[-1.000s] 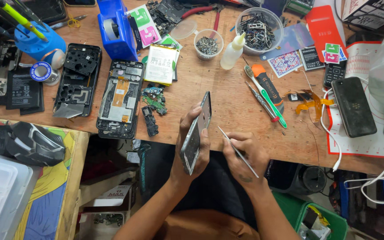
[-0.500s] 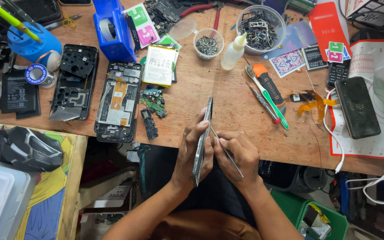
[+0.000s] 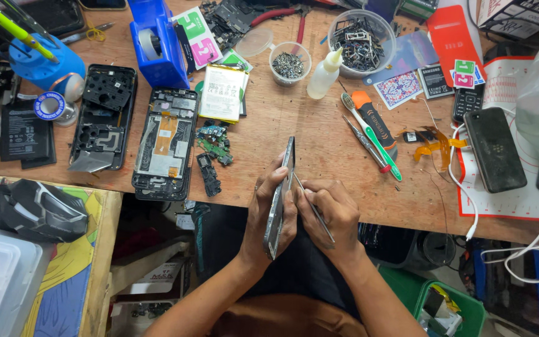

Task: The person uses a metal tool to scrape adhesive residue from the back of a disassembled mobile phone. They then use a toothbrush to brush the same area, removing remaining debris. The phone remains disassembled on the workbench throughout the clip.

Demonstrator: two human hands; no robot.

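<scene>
My left hand grips a slim phone body on its edge, held upright over the front edge of the wooden workbench. My right hand holds thin metal tweezers, their tip touching the phone's side near its upper half. An opened phone frame with exposed parts lies on the bench to the left, beside a black inner cover. A small green circuit board and a battery lie just beyond my hands.
A blue tape dispenser, two bowls of small parts, a white squeeze bottle, a green brush and screwdriver, and a dark phone with white cables crowd the bench. A side table stands left.
My hands have come together: the phone has turned from showing its face to edge-on, and the tweezers have moved in against its side.
</scene>
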